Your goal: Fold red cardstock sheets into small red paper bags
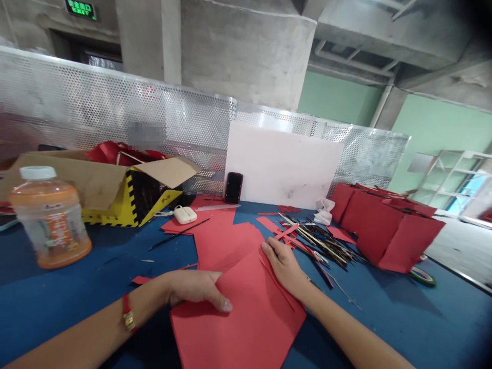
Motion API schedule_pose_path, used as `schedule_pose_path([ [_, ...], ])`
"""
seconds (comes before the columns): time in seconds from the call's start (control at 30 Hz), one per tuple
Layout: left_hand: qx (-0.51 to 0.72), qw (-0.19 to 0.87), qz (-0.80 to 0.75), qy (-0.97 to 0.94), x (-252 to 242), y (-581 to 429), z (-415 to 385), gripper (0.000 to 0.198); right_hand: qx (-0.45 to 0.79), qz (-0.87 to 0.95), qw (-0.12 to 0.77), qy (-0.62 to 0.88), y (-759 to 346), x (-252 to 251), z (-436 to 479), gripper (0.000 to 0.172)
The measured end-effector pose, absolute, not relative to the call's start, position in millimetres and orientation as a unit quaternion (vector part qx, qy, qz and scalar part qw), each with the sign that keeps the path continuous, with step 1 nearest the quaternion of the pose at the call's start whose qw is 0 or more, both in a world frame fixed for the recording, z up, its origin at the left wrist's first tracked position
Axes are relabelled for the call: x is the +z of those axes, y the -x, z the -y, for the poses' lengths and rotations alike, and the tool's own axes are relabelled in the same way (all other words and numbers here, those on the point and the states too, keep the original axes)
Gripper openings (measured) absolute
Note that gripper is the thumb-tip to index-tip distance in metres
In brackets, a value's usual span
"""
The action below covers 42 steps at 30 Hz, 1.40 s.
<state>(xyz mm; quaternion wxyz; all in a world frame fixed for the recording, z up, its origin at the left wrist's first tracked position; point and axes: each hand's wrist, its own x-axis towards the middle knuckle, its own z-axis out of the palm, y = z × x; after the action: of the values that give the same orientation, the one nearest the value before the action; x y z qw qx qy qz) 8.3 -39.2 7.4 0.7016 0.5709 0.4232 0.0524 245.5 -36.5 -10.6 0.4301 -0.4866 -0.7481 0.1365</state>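
Observation:
My left hand (202, 291) is closed on the left edge of a piece of red paper (242, 312), its thumb flat on the upper face and its fingers hidden beneath. At the upper right edge, my right hand (283, 264) grips the same paper, with the fingertips curled over. A narrow strip or fold runs along that edge below the right hand. The paper tilts toward me over the front of the table. Behind it, more red sheets (219, 241) lie flat on the blue table (126, 256).
Thin dark sticks (326, 243) and red scraps lie right of centre. Red paper bags (388, 225) and a tape roll (423, 277) are at right. An orange drink bottle (49, 220), an open carton (73, 179), a white earphone case (184, 214) and a phone (233, 188) stand left and behind.

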Motion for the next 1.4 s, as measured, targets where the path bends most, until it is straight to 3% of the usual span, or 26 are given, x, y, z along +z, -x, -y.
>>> schedule_pose_path([
  [0.23,0.028,0.691,-0.407,-0.596,10,-11,40,0.036,0.103,0.746,0.431,0.497,-245,-15,36,0.032],
  [0.73,0.035,0.697,-0.399,-0.594,11,-16,45,0.048,0.023,0.743,0.412,0.526,-249,-16,35,0.038],
  [1.03,0.053,0.696,-0.404,-0.591,17,-19,52,0.037,-0.016,0.738,0.44,0.511,-253,-14,38,0.045],
  [1.23,0.112,0.68,-0.458,-0.562,3,-16,38,0.057,-0.026,0.779,0.35,0.519,-255,-14,41,0.025],
  [1.4,0.141,0.668,-0.448,-0.577,-3,-17,29,0.055,-0.042,0.787,0.286,0.545,-256,-14,42,0.041],
])
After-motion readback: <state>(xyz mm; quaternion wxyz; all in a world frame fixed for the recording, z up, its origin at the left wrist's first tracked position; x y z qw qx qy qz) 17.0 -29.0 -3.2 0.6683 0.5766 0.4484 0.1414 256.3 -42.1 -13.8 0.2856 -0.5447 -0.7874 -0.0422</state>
